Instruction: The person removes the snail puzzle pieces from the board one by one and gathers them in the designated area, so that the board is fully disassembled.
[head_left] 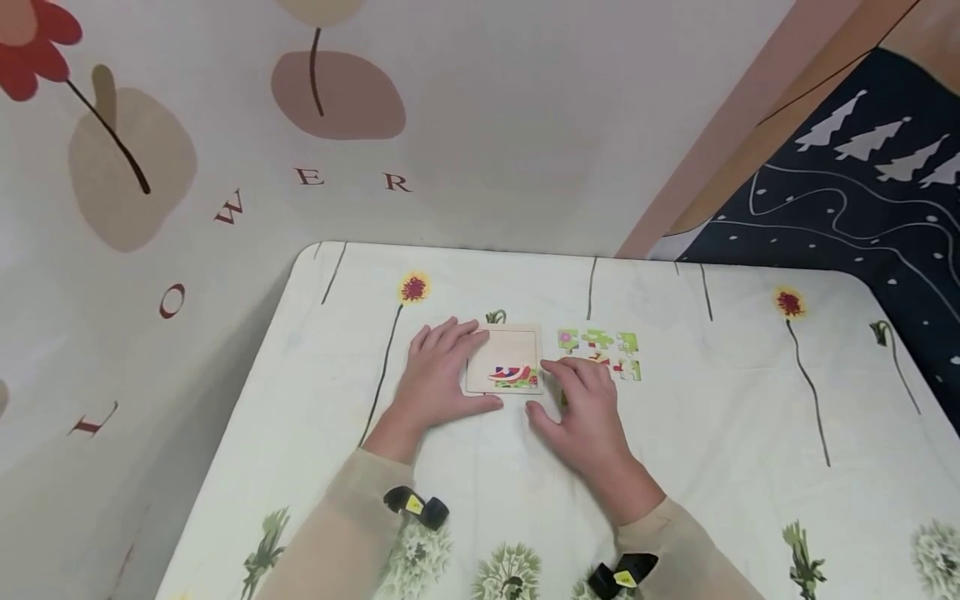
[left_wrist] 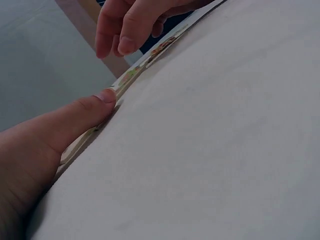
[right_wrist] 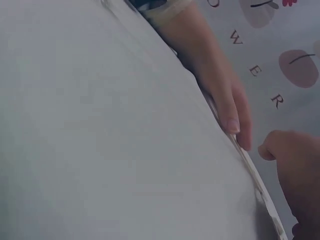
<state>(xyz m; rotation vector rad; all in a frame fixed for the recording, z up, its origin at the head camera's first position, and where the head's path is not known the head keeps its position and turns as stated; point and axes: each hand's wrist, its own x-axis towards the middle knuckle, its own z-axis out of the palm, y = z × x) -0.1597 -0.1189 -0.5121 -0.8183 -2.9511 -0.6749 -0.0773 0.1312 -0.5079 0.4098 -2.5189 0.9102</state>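
A square wooden puzzle board (head_left: 504, 346) lies on the table, with joined picture pieces (head_left: 513, 377) in red, white and green at its lower right. My left hand (head_left: 435, 375) steadies the board, its straight fingers at the upper left side and its thumb along the near edge. In the left wrist view that thumb (left_wrist: 92, 110) rests right at the board's rim. Beside the right edge is my right hand (head_left: 588, 408), thumb and index finger apart, nothing visible between them. Loose green puzzle pieces (head_left: 597, 338) lie just beyond it, some partly hidden by its fingers.
A white tablecloth (head_left: 720, 433) printed with flowers covers the table. Behind the far edge stands a pale wall (head_left: 510, 167) with printed letters. Dark fabric with white tree shapes (head_left: 832, 125) hangs at the far right. Both wrists wear black straps.
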